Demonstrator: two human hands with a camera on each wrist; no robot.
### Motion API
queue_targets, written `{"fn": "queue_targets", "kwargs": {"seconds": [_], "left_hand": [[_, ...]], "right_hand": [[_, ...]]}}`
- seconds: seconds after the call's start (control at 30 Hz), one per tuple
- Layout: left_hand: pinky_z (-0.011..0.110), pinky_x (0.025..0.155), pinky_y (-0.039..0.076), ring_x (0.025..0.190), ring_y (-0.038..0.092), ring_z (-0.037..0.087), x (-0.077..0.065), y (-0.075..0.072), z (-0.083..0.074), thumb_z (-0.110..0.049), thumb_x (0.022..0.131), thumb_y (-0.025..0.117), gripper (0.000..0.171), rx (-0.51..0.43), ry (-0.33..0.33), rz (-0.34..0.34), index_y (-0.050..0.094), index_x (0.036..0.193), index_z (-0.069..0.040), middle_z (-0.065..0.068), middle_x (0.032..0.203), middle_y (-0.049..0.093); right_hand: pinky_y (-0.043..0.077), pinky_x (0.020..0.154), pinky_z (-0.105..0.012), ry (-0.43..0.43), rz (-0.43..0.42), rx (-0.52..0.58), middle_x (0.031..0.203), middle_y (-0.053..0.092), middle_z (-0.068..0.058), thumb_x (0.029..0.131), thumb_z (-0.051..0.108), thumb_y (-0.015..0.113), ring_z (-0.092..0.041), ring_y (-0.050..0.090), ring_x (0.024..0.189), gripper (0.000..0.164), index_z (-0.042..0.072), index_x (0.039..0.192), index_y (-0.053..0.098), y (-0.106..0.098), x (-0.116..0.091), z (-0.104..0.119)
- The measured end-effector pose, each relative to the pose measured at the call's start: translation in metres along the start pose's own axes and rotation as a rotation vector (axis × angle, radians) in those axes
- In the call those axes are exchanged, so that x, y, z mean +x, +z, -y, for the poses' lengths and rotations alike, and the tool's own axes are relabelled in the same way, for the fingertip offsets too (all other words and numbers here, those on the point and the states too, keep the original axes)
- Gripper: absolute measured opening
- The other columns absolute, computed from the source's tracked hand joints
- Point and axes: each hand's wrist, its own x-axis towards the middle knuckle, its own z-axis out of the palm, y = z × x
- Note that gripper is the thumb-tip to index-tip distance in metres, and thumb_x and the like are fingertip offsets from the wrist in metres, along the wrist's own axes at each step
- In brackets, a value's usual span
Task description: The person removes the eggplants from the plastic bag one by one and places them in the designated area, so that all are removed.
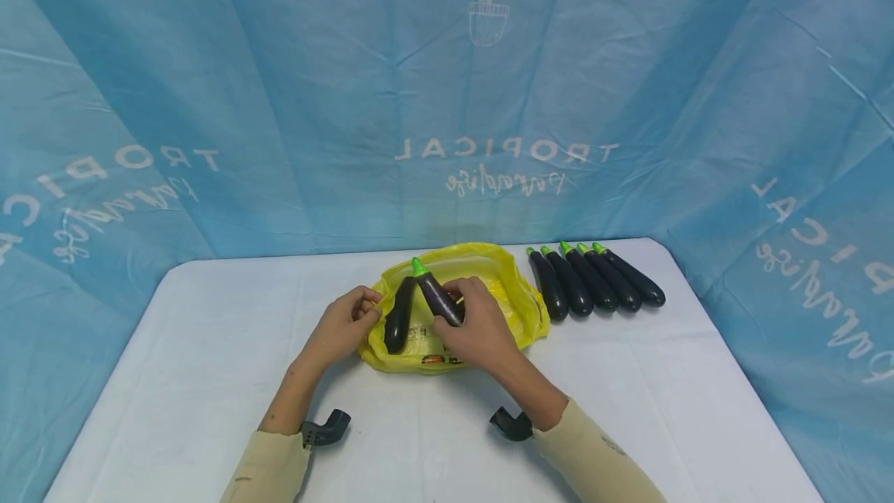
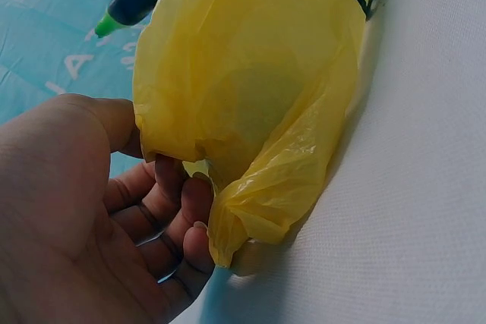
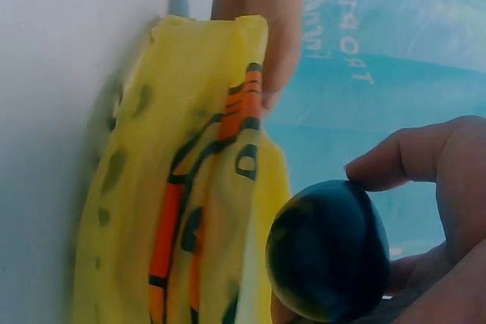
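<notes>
My right hand [image 1: 478, 324] grips a dark purple eggplant [image 1: 438, 295] by its thick end, its green stem pointing up and away over the yellow plastic bag [image 1: 517, 286]. In the right wrist view the rounded end of that eggplant [image 3: 328, 252] shows between thumb and fingers. A second eggplant [image 1: 400, 317] lies inside the bag's open mouth, on the left side. At the bag's left rim, my left hand [image 1: 345, 326] pinches the plastic between thumb and fingers; the left wrist view shows the crumpled yellow edge [image 2: 258, 202] at the fingertips.
Several eggplants [image 1: 590, 282] lie side by side in a row to the right of the bag, green stems away from me. All stand on a white-covered table [image 1: 209, 348]. Blue printed curtains [image 1: 314, 99] hang behind it and at both sides.
</notes>
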Motion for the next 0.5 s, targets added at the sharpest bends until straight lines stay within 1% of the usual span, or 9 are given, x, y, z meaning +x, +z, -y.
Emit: {"fn": "queue_targets", "kwargs": {"seconds": [0.23,0.5], "left_hand": [[0.027,0.072,0.049,0.084,0.056,0.021,0.000,0.000,0.000,-0.012,0.102,0.059,0.021,0.001,0.001,0.000,0.065,0.120,-0.004,0.007,0.096,0.061],[0.027,0.071,0.049,0.083,0.056,0.020,0.000,0.001,0.001,-0.013,0.102,0.058,0.021,-0.001,0.003,0.003,0.065,0.120,-0.004,0.007,0.096,0.062]], "right_hand": [[0.054,0.080,-0.035,-0.016,0.008,0.011,0.123,0.060,-0.004,0.089,0.022,0.074,-0.019,0.059,0.096,0.047,0.010,0.134,0.063,-0.010,-0.006,-0.002],[0.054,0.084,-0.035,0.013,0.015,0.015,0.126,0.060,-0.003,0.090,0.023,0.075,-0.020,0.058,0.099,0.050,0.012,0.137,0.061,-0.021,-0.012,-0.002]]}}
